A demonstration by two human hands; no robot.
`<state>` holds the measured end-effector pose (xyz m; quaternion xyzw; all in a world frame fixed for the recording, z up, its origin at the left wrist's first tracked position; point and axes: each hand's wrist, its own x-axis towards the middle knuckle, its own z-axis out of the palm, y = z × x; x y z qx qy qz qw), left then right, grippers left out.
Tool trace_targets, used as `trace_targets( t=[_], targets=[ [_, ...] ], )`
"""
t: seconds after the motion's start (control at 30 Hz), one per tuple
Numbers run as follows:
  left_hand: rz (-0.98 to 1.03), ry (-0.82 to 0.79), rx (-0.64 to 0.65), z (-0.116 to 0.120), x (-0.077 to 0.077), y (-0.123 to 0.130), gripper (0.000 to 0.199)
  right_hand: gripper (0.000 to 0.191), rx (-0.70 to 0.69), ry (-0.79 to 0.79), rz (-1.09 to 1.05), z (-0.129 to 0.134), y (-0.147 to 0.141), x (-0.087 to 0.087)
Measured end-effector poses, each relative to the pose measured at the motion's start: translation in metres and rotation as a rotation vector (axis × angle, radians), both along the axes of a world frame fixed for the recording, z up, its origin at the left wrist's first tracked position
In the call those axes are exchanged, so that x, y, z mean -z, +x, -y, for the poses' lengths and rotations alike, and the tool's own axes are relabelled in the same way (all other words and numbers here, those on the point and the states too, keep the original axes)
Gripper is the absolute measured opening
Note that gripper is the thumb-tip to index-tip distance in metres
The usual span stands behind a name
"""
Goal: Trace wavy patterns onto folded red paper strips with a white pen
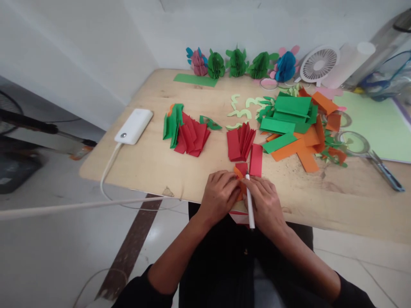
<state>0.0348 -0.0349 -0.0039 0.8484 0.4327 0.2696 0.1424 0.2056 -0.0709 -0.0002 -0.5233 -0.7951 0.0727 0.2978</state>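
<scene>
Near the table's front edge, my right hand (261, 196) is closed around a white pen (250, 205), its tip pointing away from me. My left hand (221, 192) has its fingers bent over a small orange paper piece (238, 172), which lies on red paper (242, 167). The fingertips of both hands meet close together and partly hide these papers. Just beyond them stand a red folded paper bundle (240, 143) and a flat red strip (256, 160). More red paper (239, 218) shows below my hands at the table edge.
Red folded papers (194, 137) and green ones (174, 124) lie left. A heap of green strips (293, 107) and orange strips (305, 149) lies right, near tape rolls (355, 143) and a cutter (387, 173). A power bank (134, 126), a fan (319, 65) and paper figures (236, 63) stand around.
</scene>
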Motion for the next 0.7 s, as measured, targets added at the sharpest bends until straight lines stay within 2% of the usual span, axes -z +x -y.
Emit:
trace_targets(
  t=[0.3, 0.4, 0.5, 0.7],
  targets=[
    [0.065, -0.024, -0.026, 0.022, -0.004, 0.001, 0.021, 0.040, -0.121, 0.016, -0.027, 0.008, 0.014, -0.001],
    [0.060, -0.009, -0.050, 0.020, -0.003, -0.003, 0.020, 0.038, -0.122, 0.029, -0.026, 0.008, 0.015, 0.000],
    [0.043, -0.024, -0.021, 0.014, -0.002, -0.004, 0.019, 0.038, -0.122, 0.054, -0.028, 0.007, 0.014, 0.002],
    [0.024, -0.032, -0.018, 0.004, -0.001, 0.000, 0.021, 0.041, -0.106, 0.060, -0.046, 0.007, 0.015, 0.004]
  ],
)
